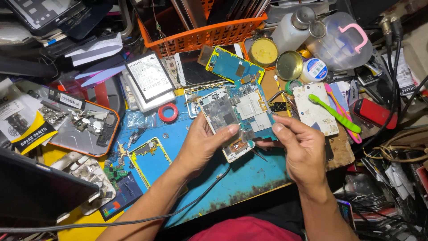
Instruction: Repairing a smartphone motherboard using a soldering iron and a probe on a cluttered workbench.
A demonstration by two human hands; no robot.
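Over a worn blue work mat (249, 174), my left hand (203, 145) holds an opened phone frame (238, 114) with its circuit board and metal shields showing, thumb pressed on its lower edge. My right hand (301, 149) meets it from the right, its fingertips pinching a thin dark tool (258, 154) at the frame's lower right corner. Another blue circuit board (234, 67) lies just behind the frame.
An orange basket (200, 38) stands at the back. A phone battery (149, 76), a red tape roll (168, 112), a blue-yellow phone frame (149, 160), a parts tray (84, 129), round tins (289, 65), a white bottle (292, 27) and a green toothbrush (334, 114) crowd the bench.
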